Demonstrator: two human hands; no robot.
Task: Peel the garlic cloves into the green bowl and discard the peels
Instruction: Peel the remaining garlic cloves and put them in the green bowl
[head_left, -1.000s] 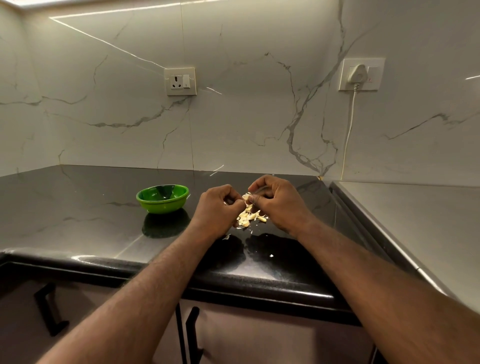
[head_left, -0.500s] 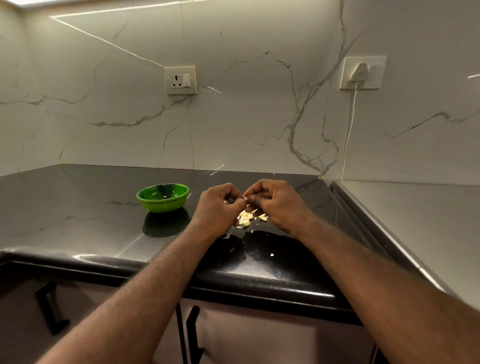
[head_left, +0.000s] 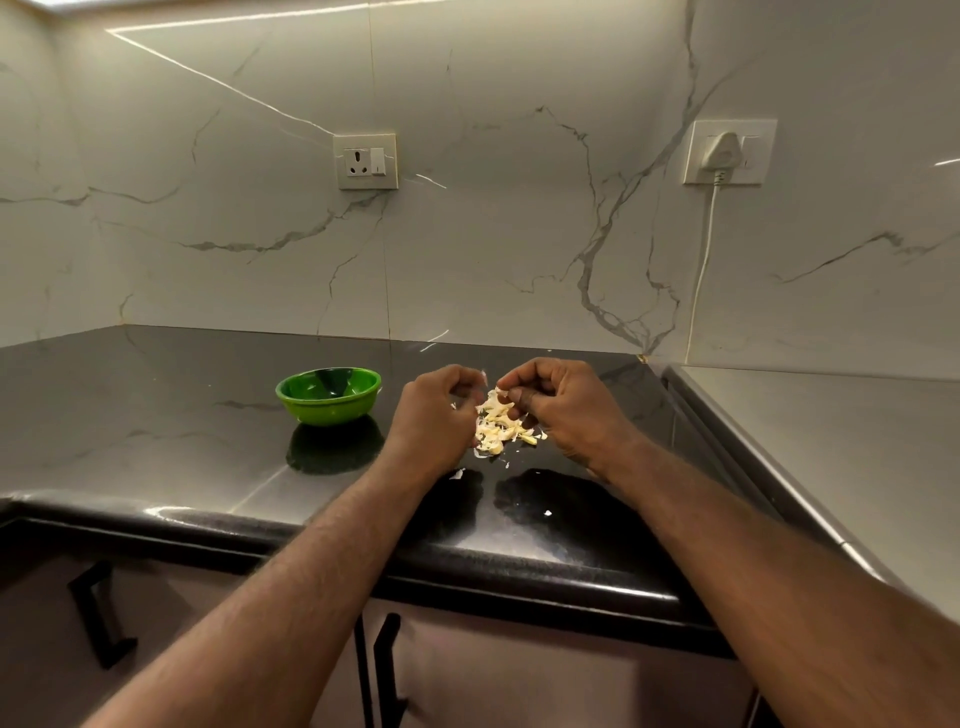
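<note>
Checking hands: what is held?
> Garlic piece (head_left: 497, 396) is pinched by right hand (head_left: 569, 410), over peel pile (head_left: 497, 431) on desk (head_left: 156, 415). Left hand (head_left: 434, 418) is curled; grip cannot be told.

Bowl?
> Green bowl (head_left: 328, 402) is set left of left hand, well apart.

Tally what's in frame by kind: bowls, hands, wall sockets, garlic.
Green bowl: 1
Hands: 2, left hand and right hand
Wall sockets: 2, left socket and right socket
Garlic pile: 1
Garlic piece, pinched by right hand: 1
Total: 7
</note>
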